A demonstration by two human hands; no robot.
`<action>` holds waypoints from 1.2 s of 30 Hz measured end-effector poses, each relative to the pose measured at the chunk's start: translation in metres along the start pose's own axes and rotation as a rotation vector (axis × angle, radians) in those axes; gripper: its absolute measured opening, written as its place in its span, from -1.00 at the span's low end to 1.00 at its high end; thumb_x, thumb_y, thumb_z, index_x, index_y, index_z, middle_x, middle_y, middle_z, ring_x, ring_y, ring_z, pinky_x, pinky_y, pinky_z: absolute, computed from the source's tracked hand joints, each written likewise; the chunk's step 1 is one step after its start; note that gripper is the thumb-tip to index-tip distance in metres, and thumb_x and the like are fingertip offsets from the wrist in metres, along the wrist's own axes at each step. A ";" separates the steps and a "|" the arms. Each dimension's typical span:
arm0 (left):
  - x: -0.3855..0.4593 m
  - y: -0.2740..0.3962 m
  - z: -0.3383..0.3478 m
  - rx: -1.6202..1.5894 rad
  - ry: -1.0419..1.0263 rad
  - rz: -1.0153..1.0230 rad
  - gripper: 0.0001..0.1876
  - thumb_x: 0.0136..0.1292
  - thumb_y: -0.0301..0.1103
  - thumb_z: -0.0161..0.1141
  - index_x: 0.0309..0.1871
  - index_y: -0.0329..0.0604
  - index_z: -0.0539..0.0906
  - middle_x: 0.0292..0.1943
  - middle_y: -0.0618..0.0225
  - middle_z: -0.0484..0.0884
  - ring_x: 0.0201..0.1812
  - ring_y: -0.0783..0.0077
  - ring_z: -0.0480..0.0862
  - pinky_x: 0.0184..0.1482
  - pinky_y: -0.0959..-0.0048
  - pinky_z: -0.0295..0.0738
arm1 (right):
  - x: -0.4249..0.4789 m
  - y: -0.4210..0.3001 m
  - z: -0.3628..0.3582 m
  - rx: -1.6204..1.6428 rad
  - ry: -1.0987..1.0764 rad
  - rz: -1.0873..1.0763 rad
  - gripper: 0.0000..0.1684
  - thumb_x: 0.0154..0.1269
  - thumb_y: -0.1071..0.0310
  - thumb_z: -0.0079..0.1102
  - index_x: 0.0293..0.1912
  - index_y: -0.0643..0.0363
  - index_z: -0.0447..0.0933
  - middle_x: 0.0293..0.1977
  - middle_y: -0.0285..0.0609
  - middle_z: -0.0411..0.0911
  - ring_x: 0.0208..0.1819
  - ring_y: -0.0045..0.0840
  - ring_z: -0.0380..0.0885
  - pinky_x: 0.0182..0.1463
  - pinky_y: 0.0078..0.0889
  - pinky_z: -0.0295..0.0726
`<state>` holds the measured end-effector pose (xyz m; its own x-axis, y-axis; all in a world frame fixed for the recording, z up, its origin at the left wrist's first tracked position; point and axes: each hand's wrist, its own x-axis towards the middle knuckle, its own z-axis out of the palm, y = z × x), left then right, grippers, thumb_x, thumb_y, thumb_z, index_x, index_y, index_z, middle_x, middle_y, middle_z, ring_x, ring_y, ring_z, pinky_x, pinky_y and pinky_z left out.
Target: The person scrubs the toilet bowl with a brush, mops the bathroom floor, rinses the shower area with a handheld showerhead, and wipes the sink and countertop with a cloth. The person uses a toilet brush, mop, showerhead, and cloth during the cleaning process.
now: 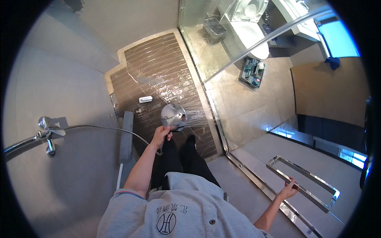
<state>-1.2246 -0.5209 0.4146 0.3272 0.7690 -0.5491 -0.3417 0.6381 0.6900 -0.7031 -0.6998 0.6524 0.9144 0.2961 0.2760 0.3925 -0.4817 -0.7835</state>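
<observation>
My left hand (161,135) grips a chrome handheld shower head (173,117) in front of my legs. Water sprays from it toward the glass and the shower sill on the right. A metal shower hose (101,127) runs from the head to a chrome mixer tap (47,132) on the left wall. On the right, my right hand (288,189) is closed around one bar of a rectangular chrome door handle (303,183). Below the shower head, the dark grooved shower floor (160,56) is wet and shiny.
A white brush-like object (145,99) lies on the floor by a drain grate (150,80). A grey flat mop (126,136) leans along the left wall. Beyond the glass panel (205,44) are a toilet (250,35), a waste bin (215,28) and a caddy of supplies (246,81).
</observation>
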 end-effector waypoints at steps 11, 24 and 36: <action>-0.024 0.036 -0.015 -0.473 0.351 0.620 -0.53 0.27 0.11 -0.04 -0.07 -0.14 0.42 -0.48 0.43 0.33 -0.42 0.51 0.35 -0.38 0.51 0.29 | -0.003 -0.084 0.099 0.024 -0.262 -0.306 -0.81 0.31 0.30 0.07 -0.20 0.18 0.33 -0.31 -0.23 0.59 -0.27 -0.66 0.53 -0.26 -0.67 0.48; 0.008 0.076 -0.014 -0.416 0.438 0.568 -0.47 0.24 0.24 -0.12 -0.26 -0.13 0.39 -0.47 0.38 0.44 -0.40 0.46 0.45 -0.28 0.49 0.36 | -0.056 -0.072 0.242 0.256 -0.293 -0.419 -0.69 0.27 0.50 0.05 -0.02 0.30 0.24 -0.14 -0.11 0.38 -0.17 -0.55 0.36 -0.01 -0.48 0.42; 0.052 0.093 -0.056 -0.492 0.264 0.352 -0.62 0.34 -0.04 -0.03 -0.20 -0.25 0.44 -0.47 0.39 0.44 -0.46 0.58 0.41 -0.36 0.62 0.32 | -0.410 -0.270 0.557 0.553 -2.352 1.137 -0.49 0.39 0.03 -0.22 -0.03 0.30 0.41 -0.12 -0.04 0.53 -0.08 -0.32 0.51 0.09 -0.34 0.44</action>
<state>-1.2888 -0.4194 0.4237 -0.0837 0.8786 -0.4702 -0.7718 0.2413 0.5883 -1.2388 -0.2318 0.4406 -0.8564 0.3001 -0.4202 -0.2047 -0.9444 -0.2574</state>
